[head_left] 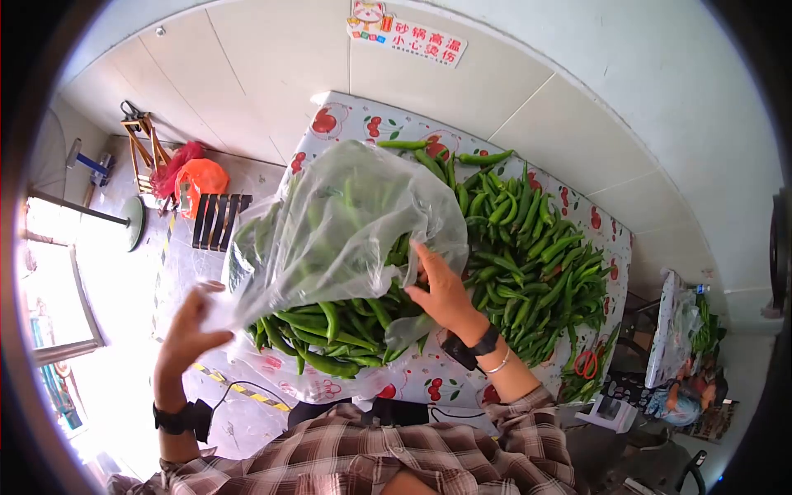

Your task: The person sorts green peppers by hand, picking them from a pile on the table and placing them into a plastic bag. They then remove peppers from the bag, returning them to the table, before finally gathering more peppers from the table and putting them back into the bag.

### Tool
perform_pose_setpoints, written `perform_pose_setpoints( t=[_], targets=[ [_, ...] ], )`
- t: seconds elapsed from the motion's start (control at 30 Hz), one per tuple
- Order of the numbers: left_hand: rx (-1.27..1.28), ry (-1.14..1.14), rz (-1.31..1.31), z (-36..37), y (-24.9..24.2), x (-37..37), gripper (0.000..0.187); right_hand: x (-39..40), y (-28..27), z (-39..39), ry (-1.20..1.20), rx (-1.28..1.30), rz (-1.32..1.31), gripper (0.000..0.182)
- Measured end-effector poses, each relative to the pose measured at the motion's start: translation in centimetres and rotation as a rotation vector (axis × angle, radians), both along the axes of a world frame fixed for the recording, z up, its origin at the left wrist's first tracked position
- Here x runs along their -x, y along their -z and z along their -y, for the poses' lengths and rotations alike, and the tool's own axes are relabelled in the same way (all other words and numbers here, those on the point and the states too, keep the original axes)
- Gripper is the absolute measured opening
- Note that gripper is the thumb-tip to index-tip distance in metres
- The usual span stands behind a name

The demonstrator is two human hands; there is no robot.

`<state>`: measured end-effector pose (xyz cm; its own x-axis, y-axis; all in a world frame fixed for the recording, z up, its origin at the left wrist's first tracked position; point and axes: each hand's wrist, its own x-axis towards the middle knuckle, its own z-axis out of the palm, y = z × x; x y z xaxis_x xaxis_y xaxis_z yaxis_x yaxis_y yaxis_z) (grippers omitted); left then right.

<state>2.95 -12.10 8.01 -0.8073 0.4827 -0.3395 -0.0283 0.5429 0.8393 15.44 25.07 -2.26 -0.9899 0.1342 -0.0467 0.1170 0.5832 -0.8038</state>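
A clear plastic bag [355, 223] lies spread over green peppers on the left part of the table. Gathered plastic at the bag's left end is in my left hand [191, 330], whose fingers are closed on it. Closed on the bag's edge near its middle is my right hand [441, 289]. Long green peppers [330, 338] show below the bag's edge, between my hands. To the right of my right hand, a large loose heap of green peppers [536, 264] covers the cherry-patterned tablecloth [445, 388].
Red-handled scissors [586, 364] lie at the table's right end. A slatted black stool [221, 221] and an orange bag [200, 181] stand on the floor at left. Another person [683, 404] is at the far right beside a second table [664, 330] with greens.
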Motion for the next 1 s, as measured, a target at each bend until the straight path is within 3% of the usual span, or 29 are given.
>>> perform_pose_setpoints(
  t=[0.03,0.07,0.1,0.13,0.17,0.2,0.27,0.33,0.4,0.47,0.53,0.6,0.67,0.73,0.8,0.87,0.93,0.97,1.0],
  targets=[
    [0.240,0.159,-0.012,-0.9,-1.9,-0.1,0.064,0.2,0.5,-0.3,-0.004,0.000,-0.003,0.061],
    [0.482,0.318,-0.022,-2.0,-3.7,-0.2,0.068,0.4,0.9,-0.8,-0.016,-0.061,-0.040,0.045],
    [0.511,0.364,-0.085,-1.9,-3.7,-0.4,0.071,0.7,0.9,-1.2,-0.026,-0.123,-0.076,0.031],
    [0.539,0.413,-0.145,-1.9,-3.6,-0.8,0.073,0.9,0.4,-1.5,-0.025,-0.122,-0.074,0.031],
    [0.502,0.429,-0.193,-2.4,-4.2,-0.8,0.054,1.2,-0.4,-1.7,0.007,-0.066,-0.145,0.021],
    [0.503,0.430,-0.187,-1.9,-3.8,-0.6,0.054,1.3,-1.1,-2.0,0.038,-0.010,-0.215,0.011],
    [0.343,0.381,-0.175,-0.9,-1.7,0.2,0.028,1.7,-2.4,-2.6,0.035,-0.025,-0.292,0.013],
    [0.175,0.199,0.106,-0.3,-0.1,1.4,0.023,2.2,-4.7,-3.5,0.227,0.655,-0.088,0.012],
    [0.056,0.057,0.323,0.5,0.3,3.5,0.020,3.3,-5.8,-5.7,0.340,1.007,-0.069,0.016],
    [-0.072,0.111,0.012,0.7,2.2,4.9,0.020,5.5,-8.4,-6.3,0.242,1.150,-0.155,0.018],
    [-0.092,0.035,-0.484,-1.7,3.0,6.0,0.022,7.5,-10.2,-7.4,0.341,1.181,-0.125,0.018],
    [-0.854,-0.532,0.654,-4.2,0.7,9.3,0.022,9.8,-11.6,-9.4,0.346,1.208,-0.077,0.018],
    [-0.972,-0.436,0.676,-6.1,-1.1,12.3,0.016,12.3,-13.9,-11.2,0.342,1.296,-0.126,0.016],
    [-1.028,-0.375,0.648,-8.1,-2.6,14.6,0.015,14.1,-17.0,-11.9,0.456,1.122,-0.241,0.014],
    [-1.099,-0.327,0.717,-8.6,-2.6,16.5,0.016,14.9,-18.1,-12.1,0.353,1.140,-0.238,0.014],
    [-1.165,-0.292,0.791,-8.6,-1.7,17.1,0.018,15.4,-17.3,-13.0,0.251,1.162,-0.221,0.013],
    [-1.184,-0.219,1.097,-8.8,0.4,16.8,0.019,15.4,-13.7,-14.8,0.222,1.223,0.007,0.012],
    [-0.941,-0.457,0.726,-9.8,0.7,15.2,0.018,15.2,-11.9,-14.9,0.217,1.230,0.012,0.012],
    [-0.899,-0.497,0.756,-10.0,1.8,14.4,0.017,14.8,-10.0,-14.9,0.345,1.149,0.136,0.013]
  ],
)
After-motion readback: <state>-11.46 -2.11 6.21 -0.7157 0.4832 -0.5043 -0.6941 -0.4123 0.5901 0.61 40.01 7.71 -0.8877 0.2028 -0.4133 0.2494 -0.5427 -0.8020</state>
